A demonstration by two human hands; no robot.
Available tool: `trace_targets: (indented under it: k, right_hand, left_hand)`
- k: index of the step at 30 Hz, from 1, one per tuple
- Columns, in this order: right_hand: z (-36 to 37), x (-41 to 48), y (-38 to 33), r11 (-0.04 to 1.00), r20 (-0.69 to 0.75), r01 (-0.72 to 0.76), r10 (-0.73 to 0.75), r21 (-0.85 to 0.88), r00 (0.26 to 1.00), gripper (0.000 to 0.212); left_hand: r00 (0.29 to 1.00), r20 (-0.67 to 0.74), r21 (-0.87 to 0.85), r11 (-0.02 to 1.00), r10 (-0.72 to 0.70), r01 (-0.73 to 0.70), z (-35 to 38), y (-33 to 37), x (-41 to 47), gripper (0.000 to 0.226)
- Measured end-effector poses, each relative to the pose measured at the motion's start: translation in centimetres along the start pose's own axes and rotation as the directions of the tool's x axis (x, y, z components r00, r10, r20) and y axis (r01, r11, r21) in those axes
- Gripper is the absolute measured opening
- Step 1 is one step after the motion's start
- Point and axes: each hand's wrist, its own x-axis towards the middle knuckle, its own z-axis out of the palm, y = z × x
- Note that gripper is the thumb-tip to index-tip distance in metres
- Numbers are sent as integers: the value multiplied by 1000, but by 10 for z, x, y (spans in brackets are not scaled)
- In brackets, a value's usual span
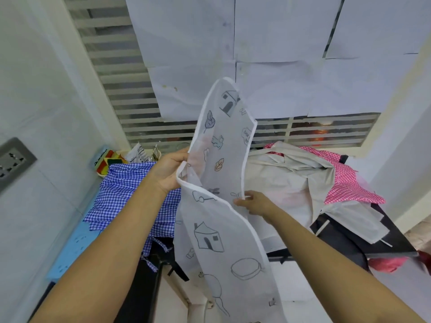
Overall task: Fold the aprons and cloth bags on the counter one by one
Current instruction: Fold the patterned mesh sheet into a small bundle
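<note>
The apron (pixel 217 159), sheer white with drawn houses and leaves and a white trim, is held up in the air over the middle of the counter (pixel 394 241), not lying on it. Lifting it this way probably lets it hang free so its edges can be found and lined up before a fold. Its top stands above both hands and its long lower part drops past the counter's near edge.

The left hand (pixel 169 171) grips the apron's left edge where the trim bends. Its thumb lies on the near side and its fingers are curled behind the cloth, showing faintly through it. The right hand (pixel 254 202) sits lower and nearer, pinching the right trim between thumb and fingertips, with the other fingers loosely bent. Both forearms reach forward and up, the left wrist higher, so the cloth between the 2 hands is narrowed to a tall strip, which I take as the start of a lengthwise fold.

A blue cloth (pixel 126 194) lies heaped towards the counter's left edge. A beige cloth (pixel 286 180) and a pink cloth (pixel 345 183) are piled towards the right edge, unfolded, so most of the task looks undone.
</note>
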Motion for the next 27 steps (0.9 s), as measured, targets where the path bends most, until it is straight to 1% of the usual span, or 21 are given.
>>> trace_targets:
  k: [2,4,5,7,9,11,12,13,14,16,17,18,19,20,21,22,23,24,25,26,27]
  right_hand:
    - [23,5,0,998,1,-17,17,58,1000,34]
    - [37,8,-2,996,-63,-4,10,93,998,25]
    - [39,10,-3,995,-92,4,6,102,996,24]
    - [32,8,-8,993,-94,25,-14,117,995,27]
    - [17,6,-13,988,-86,49,-37,144,996,29]
    - [-2,-8,-26,984,-140,81,-59,157,988,29]
    - [-15,-20,-36,987,-152,92,-71,132,986,29]
    - [-27,-34,-46,993,-131,92,-82,75,988,28]
    - [-39,-48,-55,997,-79,76,-76,8,994,27]
    - [-60,-72,-71,997,73,24,-18,-77,997,25]
    - [-70,-81,-78,996,103,11,-2,-84,995,24]
    - [-79,-88,-83,1000,110,-6,8,-27,994,23]
    - [-89,-87,-84,996,104,-36,27,81,994,24]
    - [-98,-89,-86,981,74,-53,40,185,996,25]
    - [-110,-83,-85,973,-33,-31,40,228,999,27]
    - [-122,-73,-82,982,-196,51,-15,181,980,26]
    - [-133,-62,-78,989,-378,147,-133,8,916,27]
    - [-144,-51,-74,956,-530,194,-283,-219,799,28]
    - [-151,-43,-71,886,-588,213,-438,-412,680,29]
    - [-156,-36,-67,819,-580,227,-541,-527,609,30]
    - [-162,-28,-63,778,-552,254,-598,-575,582,32]
  left_hand:
    - [1000,-17,-17,1000,-16,16,8,2,-8,43]
    - [995,-89,-15,999,-33,32,6,8,-13,31]
    - [989,-141,-7,999,-33,33,-1,14,-13,31]
    - [972,-236,17,999,-23,28,-20,28,-14,41]
    - [959,-283,56,998,-3,20,-44,47,-17,50]
    - [962,-274,175,982,-21,71,-64,66,-20,40]
    - [960,-279,297,947,-33,119,-73,74,-20,31]
    - [950,-309,436,882,-38,177,-83,80,-18,25]
    - [939,-342,563,792,-38,237,-93,85,-15,24]
    - [919,-392,768,532,-50,356,-111,92,-5,31]
    - [906,-417,817,406,-75,409,-117,94,0,34]
    - [895,-434,840,314,-101,443,-119,94,8,35]
    - [891,-445,855,252,-88,453,-123,93,15,34]
    - [900,-433,874,215,-56,435,-119,89,24,30]
    - [915,-403,899,198,24,391,-110,84,33,24]
    - [925,-351,927,193,144,322,-102,79,42,20]
    - [917,-306,940,237,256,248,-92,73,52,15]
    - [905,-271,937,307,329,169,-82,66,62,12]
    - [893,-250,933,338,375,119,-73,58,73,11]
    - [884,-252,929,354,394,107,-70,50,85,13]
    - [880,-271,924,363,391,123,-70,41,97,14]
